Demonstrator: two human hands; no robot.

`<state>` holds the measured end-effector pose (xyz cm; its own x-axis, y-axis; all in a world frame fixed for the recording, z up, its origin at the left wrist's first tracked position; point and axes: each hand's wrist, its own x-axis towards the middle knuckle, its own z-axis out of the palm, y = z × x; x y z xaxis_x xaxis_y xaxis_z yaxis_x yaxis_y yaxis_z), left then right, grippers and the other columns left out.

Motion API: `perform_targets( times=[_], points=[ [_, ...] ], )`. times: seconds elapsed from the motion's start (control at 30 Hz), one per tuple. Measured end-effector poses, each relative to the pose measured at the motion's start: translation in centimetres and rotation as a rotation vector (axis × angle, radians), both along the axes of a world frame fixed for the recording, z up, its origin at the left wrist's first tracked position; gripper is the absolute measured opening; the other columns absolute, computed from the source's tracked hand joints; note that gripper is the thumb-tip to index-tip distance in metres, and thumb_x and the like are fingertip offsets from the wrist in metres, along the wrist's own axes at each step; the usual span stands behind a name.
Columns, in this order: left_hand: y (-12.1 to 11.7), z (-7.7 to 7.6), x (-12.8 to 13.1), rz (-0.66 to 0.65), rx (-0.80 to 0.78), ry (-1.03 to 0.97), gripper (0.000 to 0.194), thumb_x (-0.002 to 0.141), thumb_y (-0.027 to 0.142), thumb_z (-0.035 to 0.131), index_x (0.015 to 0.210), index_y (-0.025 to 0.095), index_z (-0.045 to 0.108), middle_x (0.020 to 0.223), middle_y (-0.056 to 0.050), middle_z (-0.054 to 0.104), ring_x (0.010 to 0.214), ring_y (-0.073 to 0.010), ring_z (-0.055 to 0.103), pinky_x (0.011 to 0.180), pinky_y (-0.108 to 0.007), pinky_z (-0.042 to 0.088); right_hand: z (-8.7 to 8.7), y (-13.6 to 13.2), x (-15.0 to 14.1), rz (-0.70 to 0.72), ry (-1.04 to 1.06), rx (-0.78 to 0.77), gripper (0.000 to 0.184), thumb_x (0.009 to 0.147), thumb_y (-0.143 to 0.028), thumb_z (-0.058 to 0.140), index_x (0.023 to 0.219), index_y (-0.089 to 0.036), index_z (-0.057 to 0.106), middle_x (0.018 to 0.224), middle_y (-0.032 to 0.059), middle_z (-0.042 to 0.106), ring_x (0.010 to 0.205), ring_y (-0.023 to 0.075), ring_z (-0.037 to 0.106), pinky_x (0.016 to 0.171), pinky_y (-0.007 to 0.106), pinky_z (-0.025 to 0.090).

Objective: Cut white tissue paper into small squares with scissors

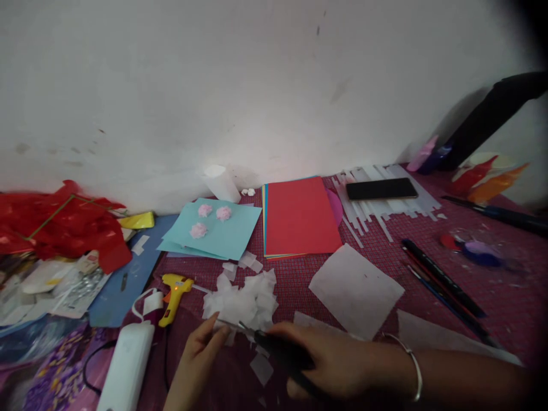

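Note:
My right hand [338, 357] is closed around a pair of scissors [285, 353] with black handles, the blades pointing left. Just across from the tips, my left hand [199, 359] pinches a small piece of thin white paper [225, 323] between thumb and fingers. The scissor tips are at this paper; whether they touch it I cannot tell. Directly beyond both hands lies a loose heap of white paper pieces [244, 298]. One cut piece [261, 368] rests on the cloth below the blades. A larger white sheet [355, 290] lies to the right of the heap.
A yellow glue gun [174, 297] and a white power strip [128, 365] lie at left. Pink paper flowers [199, 230] sit on light blue sheets [231, 240]. Further right are red paper [302, 217], a phone [381, 189] on white strips, and pens [445, 279].

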<state>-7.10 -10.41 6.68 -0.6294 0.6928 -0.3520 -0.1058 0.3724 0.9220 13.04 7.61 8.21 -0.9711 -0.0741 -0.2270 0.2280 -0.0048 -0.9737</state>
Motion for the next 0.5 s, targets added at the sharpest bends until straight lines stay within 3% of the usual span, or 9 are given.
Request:
perform_targets(
  times=[0.17,0.33,0.5],
  points=[
    [-0.3,-0.1,0.7,0.035,-0.065,-0.017,0.023,0.072,0.036,0.07,0.086,0.019,0.072,0.076,-0.002,0.069,0.072,-0.0165,0.058,0.066,-0.022,0.044,1.6,-0.2,0.2,-0.045,-0.021,0.15,0.066,0.067,-0.032,0.071,0.129,-0.03,0.048,0.093,-0.0016,0.064,0.071,0.0127,0.053,0.057,0.021,0.038],
    [0.2,0.2,1.4,0.108,-0.038,-0.17,0.022,0.066,0.036,0.073,0.076,0.017,0.069,0.06,0.002,0.063,0.057,-0.0127,0.052,0.055,-0.021,0.041,1.0,-0.4,0.2,-0.063,-0.027,0.157,0.066,0.068,-0.032,0.069,0.13,-0.03,0.047,0.099,-0.0007,0.065,0.076,0.0146,0.056,0.06,0.022,0.04],
    [0.5,0.3,1.4,0.173,0.009,-0.307,0.028,0.066,0.041,0.074,0.083,0.018,0.068,0.055,0.003,0.062,0.048,-0.0115,0.051,0.05,-0.021,0.039,0.9,-0.4,0.3,-0.054,0.025,0.2,0.064,0.068,-0.03,0.068,0.129,-0.027,0.049,0.1,0.001,0.064,0.075,0.0146,0.054,0.062,0.023,0.039]
  ],
)
